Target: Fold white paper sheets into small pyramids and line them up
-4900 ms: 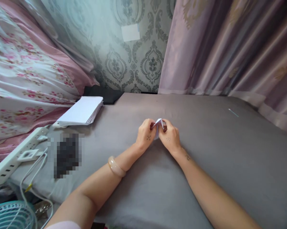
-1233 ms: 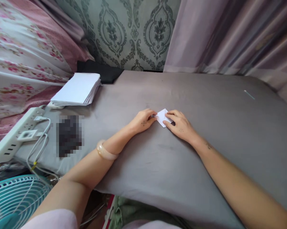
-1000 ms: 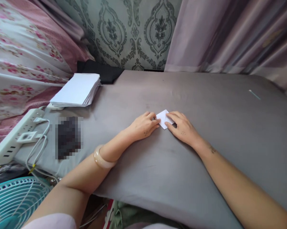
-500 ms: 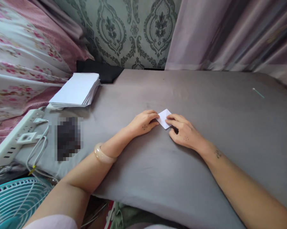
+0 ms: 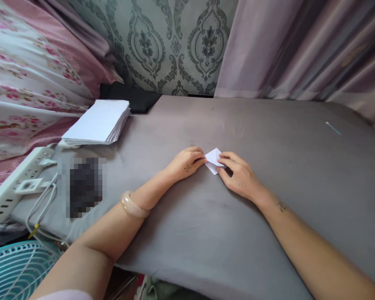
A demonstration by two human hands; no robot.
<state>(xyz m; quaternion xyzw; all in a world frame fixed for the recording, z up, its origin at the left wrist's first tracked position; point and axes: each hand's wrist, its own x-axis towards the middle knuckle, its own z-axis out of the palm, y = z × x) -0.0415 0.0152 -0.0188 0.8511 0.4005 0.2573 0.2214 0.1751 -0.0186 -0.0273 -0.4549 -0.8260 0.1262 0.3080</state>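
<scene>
A small folded piece of white paper (image 5: 212,156) lies between my hands on the grey cloth-covered surface (image 5: 181,225). Its upper layer is lifted along the near side, so a lower layer shows beneath it. My left hand (image 5: 187,163) pinches the paper's left corner between thumb and fingers. On the right side, my right hand (image 5: 239,173) grips the raised layer, thumb below and fingers above. The fingertips hide the paper's right corner.
A stack of white paper (image 5: 96,121) sits at the back left, before a black folded item (image 5: 131,96). A white power strip (image 5: 21,183) with cables, a pixelated dark patch (image 5: 85,185) and a teal fan (image 5: 18,271) are at left. A cotton swab (image 5: 333,128) lies far right.
The paper's near flap has been raised and now stands away from the layer under it. My right thumb has moved in to the paper. The whole view has shifted slightly.
</scene>
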